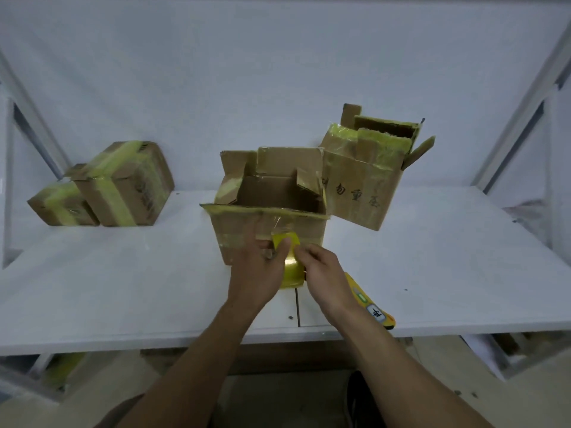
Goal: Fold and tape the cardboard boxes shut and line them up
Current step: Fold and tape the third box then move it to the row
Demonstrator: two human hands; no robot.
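An open cardboard box (pixel 268 193) stands mid-table with its flaps up and old yellow tape on its front. In front of it my left hand (pixel 261 270) grips a roll of yellow tape (pixel 292 267), thumb over its top. My right hand (pixel 321 273) pinches at the roll's edge just to the right. A second open box (pixel 364 183) stands tilted behind and to the right, with black characters on its side. Two taped-shut boxes sit side by side at the far left, a larger one (pixel 129 186) and a smaller one (pixel 60 205).
A yellow utility knife (pixel 370 304) lies on the white table (pixel 123 288) near the front edge, partly under my right forearm. White frame posts (pixel 525 106) rise at both sides. A white wall stands behind the table.
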